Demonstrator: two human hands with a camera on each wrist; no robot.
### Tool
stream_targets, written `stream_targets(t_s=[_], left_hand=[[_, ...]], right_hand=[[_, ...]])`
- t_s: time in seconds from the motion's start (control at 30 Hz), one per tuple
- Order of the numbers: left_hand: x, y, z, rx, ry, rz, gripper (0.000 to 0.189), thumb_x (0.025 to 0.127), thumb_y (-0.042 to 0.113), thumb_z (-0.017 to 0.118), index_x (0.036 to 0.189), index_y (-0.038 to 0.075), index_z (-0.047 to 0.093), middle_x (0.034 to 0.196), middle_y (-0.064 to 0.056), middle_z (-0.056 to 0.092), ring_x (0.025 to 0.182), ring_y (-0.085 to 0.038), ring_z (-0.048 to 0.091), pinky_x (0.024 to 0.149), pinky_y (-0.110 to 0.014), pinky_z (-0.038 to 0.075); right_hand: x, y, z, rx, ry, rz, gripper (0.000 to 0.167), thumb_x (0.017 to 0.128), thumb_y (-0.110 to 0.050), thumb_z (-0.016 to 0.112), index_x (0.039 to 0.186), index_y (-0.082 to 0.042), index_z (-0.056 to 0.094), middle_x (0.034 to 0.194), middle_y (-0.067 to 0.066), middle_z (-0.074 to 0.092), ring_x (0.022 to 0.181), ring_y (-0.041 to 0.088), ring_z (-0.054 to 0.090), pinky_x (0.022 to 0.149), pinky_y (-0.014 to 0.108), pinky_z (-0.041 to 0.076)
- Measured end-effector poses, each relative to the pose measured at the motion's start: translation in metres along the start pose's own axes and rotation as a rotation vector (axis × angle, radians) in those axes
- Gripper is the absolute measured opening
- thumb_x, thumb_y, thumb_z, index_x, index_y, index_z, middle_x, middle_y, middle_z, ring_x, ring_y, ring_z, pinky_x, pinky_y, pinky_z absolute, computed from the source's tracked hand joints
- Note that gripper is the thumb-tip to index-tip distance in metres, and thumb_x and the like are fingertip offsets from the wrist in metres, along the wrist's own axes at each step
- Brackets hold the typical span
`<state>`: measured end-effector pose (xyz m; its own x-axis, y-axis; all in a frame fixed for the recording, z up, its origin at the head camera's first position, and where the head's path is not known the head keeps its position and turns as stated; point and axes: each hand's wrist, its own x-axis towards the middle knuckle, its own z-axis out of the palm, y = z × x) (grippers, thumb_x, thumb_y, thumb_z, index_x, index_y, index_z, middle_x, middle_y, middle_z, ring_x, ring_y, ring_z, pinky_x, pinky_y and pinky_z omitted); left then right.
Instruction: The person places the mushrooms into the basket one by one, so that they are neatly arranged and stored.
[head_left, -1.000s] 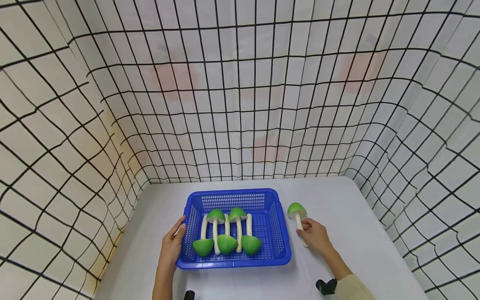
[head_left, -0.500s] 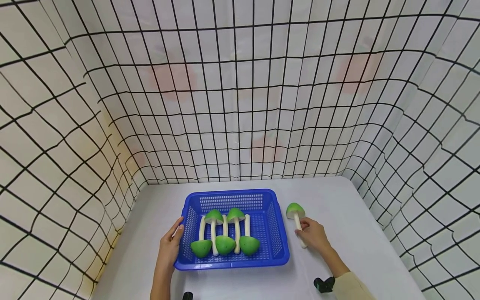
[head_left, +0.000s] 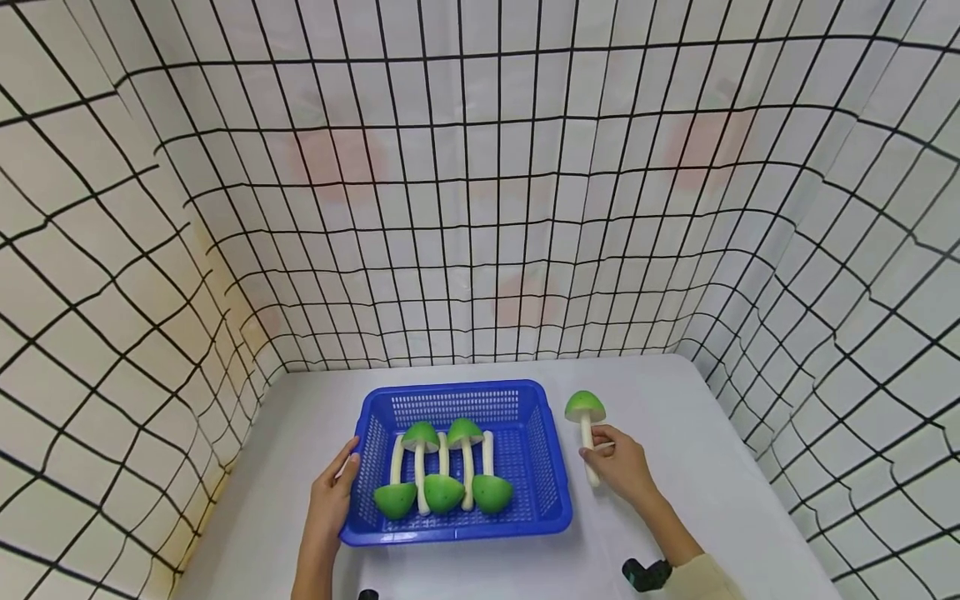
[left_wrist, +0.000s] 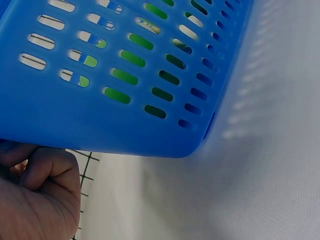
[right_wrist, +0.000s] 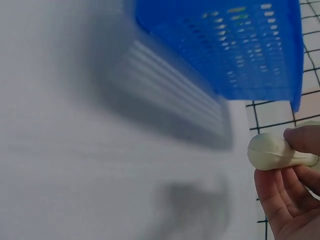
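In the head view, a blue plastic basket (head_left: pixel 457 533) stands on the white table, holding several toy mushrooms (head_left: pixel 442 493) with green caps and pale stems. They lie side by side, caps alternating near and far. My left hand (head_left: pixel 330 496) grips the basket's left rim; the left wrist view has its curled fingers (left_wrist: pixel 47 170) at the rim of the slotted wall. To the right of the basket, my right hand (head_left: pixel 624 467) pinches another green-capped mushroom (head_left: pixel 585 406) by its stem, cap pointing away from me. The right wrist view shows its rounded stem end (right_wrist: pixel 267 151) between thumb and fingers.
A black grid (head_left: pixel 480 208) in front of pale walls encloses the table's back and sides. The white tabletop (head_left: pixel 697 467) extends right of the basket. A black wrist device (head_left: pixel 647 575) sits by the right sleeve (head_left: pixel 701 579), another (head_left: pixel 367 595) at the bottom edge.
My right hand has raised the pinched mushroom slightly and turned it more upright in the head view. The whole scene has shifted a little left; the left hand stays on the basket.
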<state>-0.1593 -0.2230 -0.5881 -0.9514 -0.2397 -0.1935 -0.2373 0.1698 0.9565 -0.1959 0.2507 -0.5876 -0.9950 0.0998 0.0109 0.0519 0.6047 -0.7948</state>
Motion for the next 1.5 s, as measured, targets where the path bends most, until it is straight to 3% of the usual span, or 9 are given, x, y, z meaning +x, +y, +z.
stream_targets(t_s=[0.17,0.5,0.97,1.23,1.5], left_hand=[[-0.002,-0.003,-0.003,-0.004,-0.005,-0.022,0.055,0.106,0.052,0.048,0.156,0.029,0.046,0.166,-0.015,0.034,0.145,-0.046,0.043,0.115,-0.062,0.039],[0.001,0.0,0.001,-0.009,0.001,0.007,0.052,0.108,0.049,0.048,0.156,0.029,0.047,0.164,-0.017,0.039,0.139,-0.047,0.05,0.111,-0.062,0.043],[-0.001,0.001,-0.001,-0.004,-0.016,-0.011,0.05,0.108,0.047,0.048,0.156,0.034,0.045,0.163,-0.017,0.04,0.137,-0.046,0.053,0.11,-0.063,0.043],[0.001,0.002,0.0,0.0,-0.002,-0.012,0.048,0.109,0.045,0.048,0.155,0.034,0.047,0.157,-0.021,0.047,0.127,-0.043,0.061,0.103,-0.056,0.053],[0.001,-0.001,-0.001,-0.015,-0.025,-0.009,0.051,0.108,0.047,0.049,0.156,0.03,0.046,0.166,-0.016,0.034,0.143,-0.048,0.045,0.111,-0.063,0.041]], right_hand=[[-0.005,-0.013,0.003,0.002,0.003,-0.007,0.043,0.09,-0.017,0.078,0.128,-0.002,0.066,0.109,0.012,0.073,0.089,0.016,0.067,0.069,0.023,0.054],[-0.01,-0.035,-0.003,0.005,0.022,-0.056,0.044,0.091,-0.019,0.078,0.129,-0.001,0.065,0.111,0.015,0.073,0.091,0.02,0.068,0.067,0.023,0.054],[-0.009,-0.06,-0.004,0.071,0.008,-0.088,0.053,0.092,-0.018,0.077,0.139,-0.003,0.057,0.115,0.014,0.069,0.097,0.025,0.069,0.07,0.025,0.056],[-0.011,-0.072,0.006,0.11,-0.028,-0.074,0.053,0.091,-0.019,0.078,0.138,-0.006,0.057,0.115,0.012,0.067,0.096,0.022,0.067,0.071,0.025,0.058],[-0.012,-0.088,0.015,0.16,-0.051,-0.086,0.05,0.09,-0.016,0.079,0.136,-0.006,0.06,0.113,0.012,0.068,0.091,0.02,0.067,0.067,0.025,0.058]])
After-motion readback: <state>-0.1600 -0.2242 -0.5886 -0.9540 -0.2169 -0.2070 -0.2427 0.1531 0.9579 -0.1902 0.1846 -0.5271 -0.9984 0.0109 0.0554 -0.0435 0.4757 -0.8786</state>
